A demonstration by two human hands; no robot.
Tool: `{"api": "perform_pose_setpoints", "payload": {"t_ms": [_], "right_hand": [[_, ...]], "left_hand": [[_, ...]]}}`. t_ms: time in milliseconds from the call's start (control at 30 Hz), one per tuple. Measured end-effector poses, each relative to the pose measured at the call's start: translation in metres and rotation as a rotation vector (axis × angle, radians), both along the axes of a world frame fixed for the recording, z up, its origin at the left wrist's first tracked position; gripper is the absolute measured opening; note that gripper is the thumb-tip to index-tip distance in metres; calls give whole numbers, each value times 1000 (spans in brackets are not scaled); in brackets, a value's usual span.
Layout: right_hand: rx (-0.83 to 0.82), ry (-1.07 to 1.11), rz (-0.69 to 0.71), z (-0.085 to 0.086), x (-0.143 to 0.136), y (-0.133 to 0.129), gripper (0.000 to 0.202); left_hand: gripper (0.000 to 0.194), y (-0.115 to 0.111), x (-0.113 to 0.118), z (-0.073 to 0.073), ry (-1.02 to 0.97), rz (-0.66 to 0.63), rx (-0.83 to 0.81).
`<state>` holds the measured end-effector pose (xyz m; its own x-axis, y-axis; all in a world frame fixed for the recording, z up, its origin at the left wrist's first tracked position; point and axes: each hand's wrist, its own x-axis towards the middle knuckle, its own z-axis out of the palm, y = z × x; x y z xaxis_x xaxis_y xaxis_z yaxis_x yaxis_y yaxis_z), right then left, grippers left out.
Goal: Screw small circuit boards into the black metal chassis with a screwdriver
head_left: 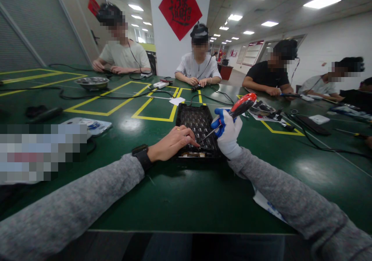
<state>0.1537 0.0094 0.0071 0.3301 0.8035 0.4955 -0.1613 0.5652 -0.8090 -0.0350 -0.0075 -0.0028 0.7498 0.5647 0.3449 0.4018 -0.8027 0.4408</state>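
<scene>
A black, box-like unit (195, 122) lies on the green table in front of me, its upper face patterned with rows of small shiny cells. Pale and coppery parts show in a slot along its near edge. My left hand (173, 141), bare with a ring and a dark watch, rests over its near left side, fingers stretched out and the index fingertip close to the screwdriver's tip. In a white and blue glove, my right hand (229, 131) grips a screwdriver (243, 105) with a red and black handle. Its shaft slants down-left onto the unit's near part.
A metal bowl (92, 83) stands at the far left, another bowl (263, 108) with dark parts beside it at right. A blister pack (87, 126) lies left. Black cables (122, 97) cross the yellow-taped table (162, 203). Several people sit opposite and at right.
</scene>
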Motion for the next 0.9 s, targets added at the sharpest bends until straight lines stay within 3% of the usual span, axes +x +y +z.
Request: {"api": "perform_pose_setpoints", "payload": {"t_ms": [433, 600, 767, 900], "right_hand": [[-1, -12, -17, 1, -1, 0, 26], [-28, -12, 15, 5, 1, -1, 28], [-86, -75, 178, 15, 2, 6, 33], [-192, -55, 432, 18, 5, 16, 41]], "left_hand": [[49, 3, 1, -4, -65, 28, -1], [36, 15, 15, 1, -226, 139, -190], [27, 23, 34, 8, -172, 0, -211], [28, 22, 34, 5, -212, 21, -201]]}}
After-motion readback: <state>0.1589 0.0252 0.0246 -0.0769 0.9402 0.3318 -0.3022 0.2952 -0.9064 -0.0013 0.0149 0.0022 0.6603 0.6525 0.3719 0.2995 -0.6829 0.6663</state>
